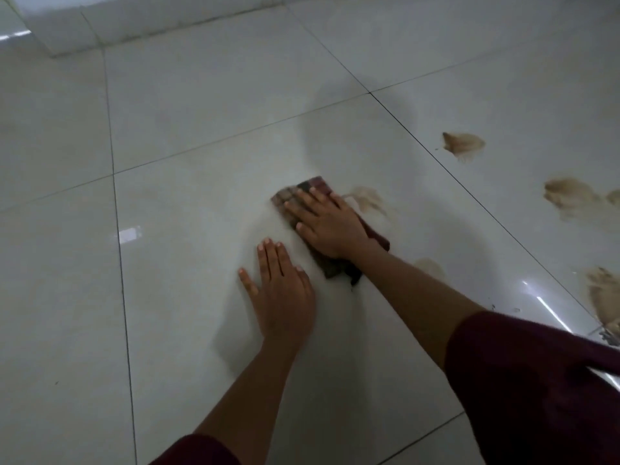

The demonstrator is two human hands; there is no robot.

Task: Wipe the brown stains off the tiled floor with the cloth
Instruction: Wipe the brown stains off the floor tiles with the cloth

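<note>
Cloth (303, 193): checkered, reddish-brown w/ dark squares, lying flat on floor (201, 129) near frame centre, on the big middle tile. Far end sticks out past the fingertips; near end bunched and darker, poking out under the wrist.

R hand (327, 226) flat on top of cloth, palm down, fingers straight and a bit spread, pressing it to the tile. Not curled round it, no pinch. R forearm runs back to lower right into a maroon sleeve (536, 380).

L hand (283, 290) just beside cloth's near end, to its left, palm flat on bare tile, fingers straight and together, thumb out to the side. Holds nothing, relaxed-flat. Can't tell if it touches the cloth edge. L forearm goes down to bottom edge, another bit of maroon sleeve there.

Stains, all right of the cloth:
- smear A (367, 199) faint brown, touching/just beside cloth's right edge, same tile.
- smear B (431, 266) faint, near R forearm, same tile.
- smear C (464, 144) darker, across the grout line, next tile, well apart from cloth.
- smear D (570, 196) large, far right.
- smear E (604, 297) large, right edge, some dark specks by it.

Floor glossy pale tiles, thin dark grout lines, light glints at left and lower right. Raised pale step or ledge (67, 31) at top left.
</note>
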